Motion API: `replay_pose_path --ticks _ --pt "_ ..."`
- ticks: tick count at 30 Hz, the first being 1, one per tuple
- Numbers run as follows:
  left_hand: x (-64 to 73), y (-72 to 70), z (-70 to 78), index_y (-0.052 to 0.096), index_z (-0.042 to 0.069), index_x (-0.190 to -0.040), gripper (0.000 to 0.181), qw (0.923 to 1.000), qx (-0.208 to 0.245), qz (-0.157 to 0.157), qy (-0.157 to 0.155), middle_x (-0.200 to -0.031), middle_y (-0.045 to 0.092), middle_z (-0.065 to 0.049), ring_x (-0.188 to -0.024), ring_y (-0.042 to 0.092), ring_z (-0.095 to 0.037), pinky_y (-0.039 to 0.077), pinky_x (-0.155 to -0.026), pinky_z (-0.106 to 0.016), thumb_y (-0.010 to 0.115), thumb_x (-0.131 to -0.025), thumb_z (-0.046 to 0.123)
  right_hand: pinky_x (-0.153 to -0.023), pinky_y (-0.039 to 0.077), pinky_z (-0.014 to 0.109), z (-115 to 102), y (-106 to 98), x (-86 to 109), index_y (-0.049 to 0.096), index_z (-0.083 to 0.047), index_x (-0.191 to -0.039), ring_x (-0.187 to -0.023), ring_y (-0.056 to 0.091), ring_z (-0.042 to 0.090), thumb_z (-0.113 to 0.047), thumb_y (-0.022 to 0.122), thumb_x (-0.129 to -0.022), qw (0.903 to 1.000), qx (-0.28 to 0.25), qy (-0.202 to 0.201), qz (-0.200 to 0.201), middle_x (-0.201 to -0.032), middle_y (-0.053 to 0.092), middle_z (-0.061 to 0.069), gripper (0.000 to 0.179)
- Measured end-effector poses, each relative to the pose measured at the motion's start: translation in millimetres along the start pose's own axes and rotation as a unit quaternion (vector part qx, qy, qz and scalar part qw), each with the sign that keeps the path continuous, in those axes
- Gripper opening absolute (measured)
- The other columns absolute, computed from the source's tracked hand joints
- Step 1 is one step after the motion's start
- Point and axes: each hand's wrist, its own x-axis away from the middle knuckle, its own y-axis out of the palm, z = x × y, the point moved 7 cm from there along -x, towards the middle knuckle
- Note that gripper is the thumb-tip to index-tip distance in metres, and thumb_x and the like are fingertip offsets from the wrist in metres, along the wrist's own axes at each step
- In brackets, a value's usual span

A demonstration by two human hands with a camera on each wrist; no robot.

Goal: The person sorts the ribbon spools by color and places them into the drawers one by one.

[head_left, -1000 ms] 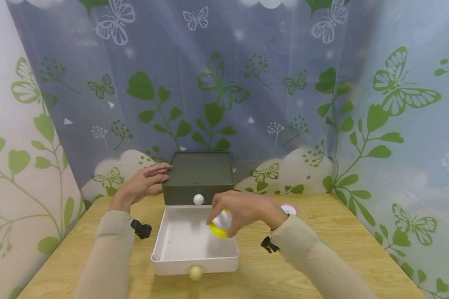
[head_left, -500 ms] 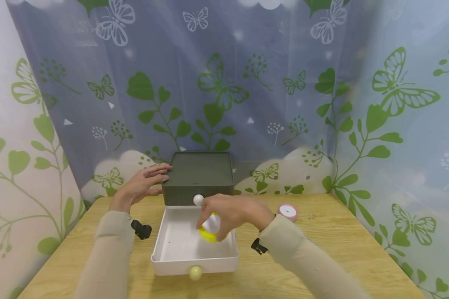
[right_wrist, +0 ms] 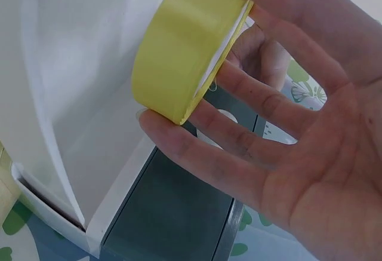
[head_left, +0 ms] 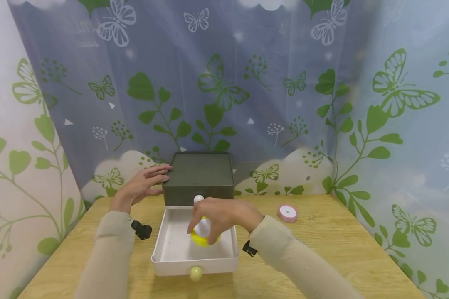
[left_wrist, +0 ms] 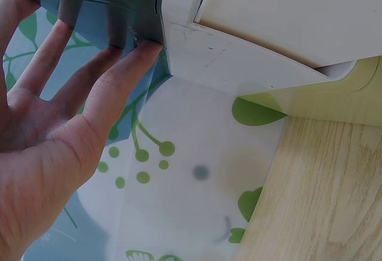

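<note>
My right hand (head_left: 224, 214) grips a roll of yellow ribbon (head_left: 200, 240) by its rim, just above the open white drawer (head_left: 179, 232). In the right wrist view, the ribbon's yellow outer band sits between thumb and fingers; the drawer's inside lies beyond it. My left hand (head_left: 142, 185) rests its fingertips on the left side of the dark green drawer box (head_left: 202, 168). Seen from the left wrist, those fingers (left_wrist: 119, 82) are spread and fairly straight against the dark upper part. How far the roll is from the drawer floor is hard to tell.
A pink ribbon roll (head_left: 287, 213) lies on the wooden table (head_left: 321, 249) to the right. The upper drawer has a white knob (head_left: 198, 199) and stays closed. A yellow-green knob (head_left: 196, 273) sticks out from the pulled-out drawer's front. Patterned curtains (head_left: 277, 83) stand behind and beside the table.
My right hand has carried the yellow ribbon roll left and slightly down over the drawer, uncovering the pink roll. My left hand has stayed in place.
</note>
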Motion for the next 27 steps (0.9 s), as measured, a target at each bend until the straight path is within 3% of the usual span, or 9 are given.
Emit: replay_pose_path --ticks 7,13,27 --pt "0.3 0.0 -0.1 0.036 0.012 -0.16 0.06 1.0 -0.002 0.001 -0.001 -0.171 0.023 -0.014 -0.152 0.029 -0.039 0.049 -0.112 -0.051 0.058 -0.107 0.03 -0.087 0.047 0.015 -2 2 -9.5 0.078 -0.024 -0.124 -0.102 0.06 0.005 -0.013 0.091 -0.075 0.9999 0.003 -0.016 -0.002 -0.116 0.069 -0.005 0.051" --pt "0.5 0.8 1.4 0.036 0.011 -0.161 0.06 1.0 -0.001 -0.003 0.002 -0.172 0.02 -0.014 -0.154 0.026 -0.041 0.048 -0.112 -0.052 0.058 -0.107 0.029 -0.09 0.048 0.015 -5 5 -16.5 0.078 -0.022 -0.123 -0.106 0.062 0.007 -0.012 0.091 -0.075 0.9996 0.011 -0.023 -0.011 -0.118 0.071 -0.004 0.051" --pt "-3.6 -2.1 -0.7 0.036 0.012 -0.161 0.061 0.9999 0.004 -0.009 -0.003 -0.172 0.02 -0.013 -0.153 0.026 -0.039 0.049 -0.111 -0.048 0.058 -0.107 0.03 -0.092 0.048 0.017 -9 10 -38.2 0.079 -0.03 -0.122 -0.112 0.059 0.005 -0.012 0.091 -0.075 0.9987 0.021 0.02 -0.041 -0.124 0.071 -0.011 0.051"
